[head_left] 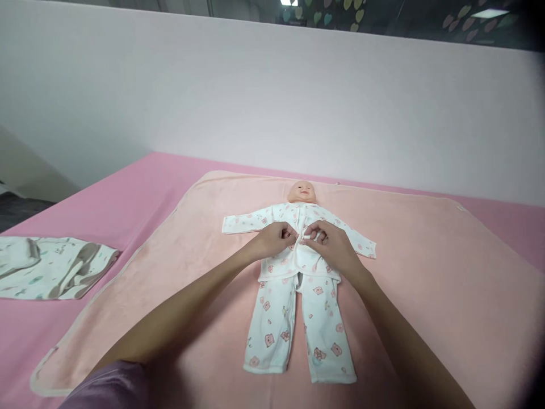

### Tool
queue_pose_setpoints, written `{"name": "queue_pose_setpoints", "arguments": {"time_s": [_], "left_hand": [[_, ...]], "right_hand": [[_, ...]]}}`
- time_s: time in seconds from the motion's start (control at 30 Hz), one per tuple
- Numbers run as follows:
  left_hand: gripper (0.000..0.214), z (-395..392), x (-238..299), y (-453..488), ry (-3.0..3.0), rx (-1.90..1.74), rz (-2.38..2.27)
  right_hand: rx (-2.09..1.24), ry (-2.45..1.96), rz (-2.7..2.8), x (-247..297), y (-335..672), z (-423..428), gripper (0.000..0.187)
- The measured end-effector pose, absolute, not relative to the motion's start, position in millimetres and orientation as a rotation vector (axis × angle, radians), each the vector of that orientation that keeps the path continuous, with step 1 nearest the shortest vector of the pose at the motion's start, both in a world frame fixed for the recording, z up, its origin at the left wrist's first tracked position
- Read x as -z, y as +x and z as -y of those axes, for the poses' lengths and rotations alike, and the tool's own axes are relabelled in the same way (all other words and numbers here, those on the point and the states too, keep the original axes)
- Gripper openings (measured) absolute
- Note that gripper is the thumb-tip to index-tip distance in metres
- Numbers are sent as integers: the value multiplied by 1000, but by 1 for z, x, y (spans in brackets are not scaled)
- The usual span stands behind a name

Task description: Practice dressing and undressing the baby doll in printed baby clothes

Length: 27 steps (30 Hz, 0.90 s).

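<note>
A baby doll (303,192) lies on its back, dressed in a white printed jacket (281,266) and matching pants (272,326). The jacket's sleeves stretch out to both sides, and the pant legs point toward me. At the middle of the jacket front, my left hand (276,238) pinches the edge of the cloth from the left. Opposite it, my right hand (330,243) has its fingers closed on the other side of the front opening. Any fastener between the fingertips is too small to make out.
Under the doll spreads a peach blanket (426,295) on a pink padded surface (140,187). Folded white printed cloth (51,272) with brown trim lies at the left. A white wall (272,96) rises behind the far edge.
</note>
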<state>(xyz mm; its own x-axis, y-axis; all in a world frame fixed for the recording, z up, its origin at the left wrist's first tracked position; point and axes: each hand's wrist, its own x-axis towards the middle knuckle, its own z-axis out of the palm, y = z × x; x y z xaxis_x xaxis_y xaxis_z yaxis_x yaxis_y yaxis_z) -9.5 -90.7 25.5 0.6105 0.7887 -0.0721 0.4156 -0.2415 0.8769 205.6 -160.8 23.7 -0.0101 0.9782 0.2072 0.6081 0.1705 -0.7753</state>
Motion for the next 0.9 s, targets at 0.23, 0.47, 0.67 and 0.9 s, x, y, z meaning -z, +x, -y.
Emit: {"name": "queue_pose_setpoints", "arguments": {"time_s": [0.23, 0.47, 0.67, 0.9], "left_hand": [[39, 89, -33, -11, 1718, -451, -856], [51, 87, -27, -10, 1653, -485, -828], [47, 89, -24, -8, 1667, -522, -895], [43, 92, -26, -5, 1717, -547, -915]], "right_hand": [[-579, -1435, 1686, -19, 203, 158, 28], [-595, -1403, 1620, -18, 200, 159, 28], [-557, -1383, 1632, -13, 197, 156, 33], [-485, -1326, 1718, -7, 200, 151, 34]]}}
